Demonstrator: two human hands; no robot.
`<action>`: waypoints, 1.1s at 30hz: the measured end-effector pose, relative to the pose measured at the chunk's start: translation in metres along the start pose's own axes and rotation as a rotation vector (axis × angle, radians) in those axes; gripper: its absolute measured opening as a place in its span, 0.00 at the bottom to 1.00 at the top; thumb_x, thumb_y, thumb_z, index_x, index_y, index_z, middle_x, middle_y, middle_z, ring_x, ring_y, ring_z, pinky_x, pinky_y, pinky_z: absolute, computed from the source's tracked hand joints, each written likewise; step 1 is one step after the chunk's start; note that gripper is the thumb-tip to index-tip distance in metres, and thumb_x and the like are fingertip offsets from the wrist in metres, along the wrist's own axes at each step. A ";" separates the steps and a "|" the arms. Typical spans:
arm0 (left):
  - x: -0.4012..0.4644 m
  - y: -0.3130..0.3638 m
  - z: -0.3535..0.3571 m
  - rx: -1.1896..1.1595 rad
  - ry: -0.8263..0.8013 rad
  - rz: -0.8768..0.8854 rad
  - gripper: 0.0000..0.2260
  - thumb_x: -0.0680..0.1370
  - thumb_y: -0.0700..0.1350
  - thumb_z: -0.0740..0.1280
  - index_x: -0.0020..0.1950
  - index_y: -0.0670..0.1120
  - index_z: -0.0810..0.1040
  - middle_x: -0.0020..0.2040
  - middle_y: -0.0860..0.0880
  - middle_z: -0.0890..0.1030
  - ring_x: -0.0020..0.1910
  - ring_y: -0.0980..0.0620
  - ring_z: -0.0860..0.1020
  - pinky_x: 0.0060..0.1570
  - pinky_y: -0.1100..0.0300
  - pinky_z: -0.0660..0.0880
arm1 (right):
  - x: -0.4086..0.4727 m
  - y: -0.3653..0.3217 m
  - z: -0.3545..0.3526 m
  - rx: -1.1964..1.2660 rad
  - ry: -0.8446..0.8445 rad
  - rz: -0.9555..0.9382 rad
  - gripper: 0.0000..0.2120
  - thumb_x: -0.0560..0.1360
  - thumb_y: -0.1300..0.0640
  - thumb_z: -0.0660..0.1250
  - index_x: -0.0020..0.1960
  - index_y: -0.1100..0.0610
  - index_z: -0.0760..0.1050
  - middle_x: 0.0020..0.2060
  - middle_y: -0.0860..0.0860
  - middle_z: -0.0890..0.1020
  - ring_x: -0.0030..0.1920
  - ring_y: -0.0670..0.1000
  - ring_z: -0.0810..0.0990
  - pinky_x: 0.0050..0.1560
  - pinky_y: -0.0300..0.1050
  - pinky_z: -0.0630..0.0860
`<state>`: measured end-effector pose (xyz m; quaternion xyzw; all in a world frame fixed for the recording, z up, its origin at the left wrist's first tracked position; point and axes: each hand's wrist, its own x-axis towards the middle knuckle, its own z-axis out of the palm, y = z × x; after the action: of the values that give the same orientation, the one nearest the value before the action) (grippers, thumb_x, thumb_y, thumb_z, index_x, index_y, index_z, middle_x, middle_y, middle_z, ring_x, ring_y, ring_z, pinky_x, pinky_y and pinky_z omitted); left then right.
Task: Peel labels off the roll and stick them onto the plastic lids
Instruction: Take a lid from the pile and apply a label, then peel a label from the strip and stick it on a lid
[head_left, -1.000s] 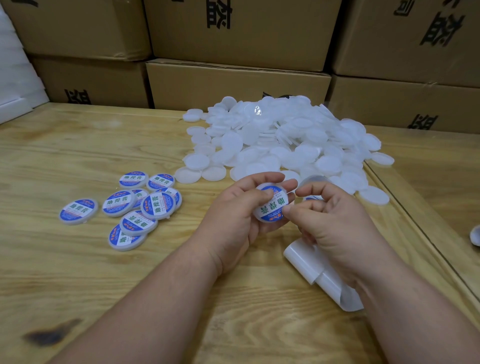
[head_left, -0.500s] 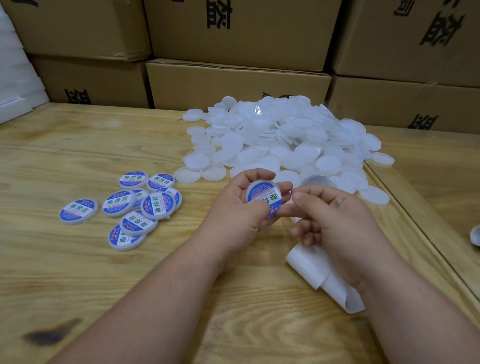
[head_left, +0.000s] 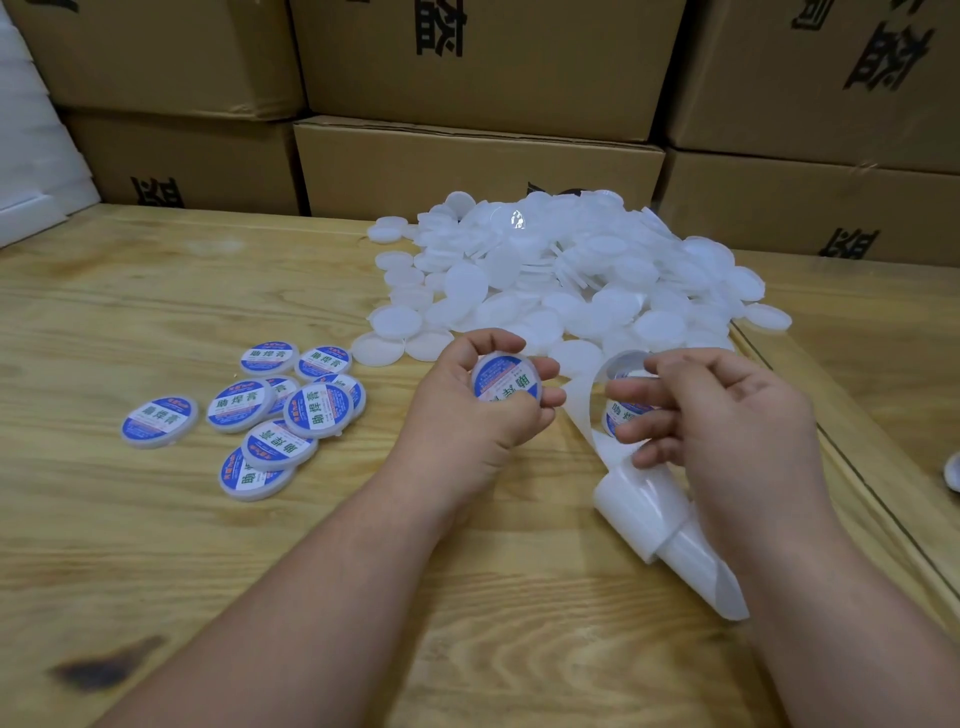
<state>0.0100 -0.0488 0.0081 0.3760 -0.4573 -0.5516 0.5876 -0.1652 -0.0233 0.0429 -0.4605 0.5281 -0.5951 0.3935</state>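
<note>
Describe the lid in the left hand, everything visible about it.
The lid is a small round cap of translucent white plastic, already carrying a round label with a blue border and a white band of dark characters. It is tilted, label face toward the camera, held above the wooden table just in front of the pile of plain lids. The left hand grips it by the rim, fingers curled over the top edge, thumb at the lower edge. The right hand is apart from it.

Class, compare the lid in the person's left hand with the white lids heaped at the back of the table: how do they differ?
The held lid carries a blue and white label; the heaped lids are bare. The held lid is gripped off the table by the left hand; the heaped lids lie piled, overlapping. Both are round, pale plastic.
</note>
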 end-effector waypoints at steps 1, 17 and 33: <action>0.000 0.001 -0.001 -0.011 0.006 -0.003 0.20 0.69 0.34 0.72 0.58 0.48 0.75 0.50 0.48 0.87 0.48 0.46 0.87 0.48 0.55 0.83 | 0.000 -0.001 -0.001 0.013 0.006 -0.012 0.06 0.79 0.58 0.66 0.47 0.58 0.81 0.39 0.54 0.88 0.30 0.51 0.83 0.26 0.40 0.76; 0.004 0.009 -0.013 0.050 0.116 -0.008 0.19 0.86 0.59 0.52 0.60 0.50 0.77 0.46 0.44 0.88 0.44 0.44 0.87 0.34 0.57 0.82 | 0.002 -0.001 -0.003 0.125 0.007 -0.096 0.11 0.73 0.57 0.65 0.37 0.48 0.83 0.37 0.59 0.87 0.26 0.52 0.78 0.24 0.41 0.73; 0.011 0.044 -0.106 0.787 0.713 0.146 0.09 0.77 0.59 0.70 0.44 0.56 0.84 0.36 0.59 0.82 0.33 0.68 0.79 0.21 0.71 0.68 | 0.007 0.003 -0.008 0.154 0.053 -0.122 0.08 0.74 0.54 0.67 0.41 0.50 0.84 0.35 0.59 0.85 0.24 0.51 0.75 0.23 0.41 0.70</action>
<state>0.1237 -0.0613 0.0199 0.6992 -0.4265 -0.1339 0.5579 -0.1748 -0.0280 0.0403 -0.4443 0.4622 -0.6687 0.3766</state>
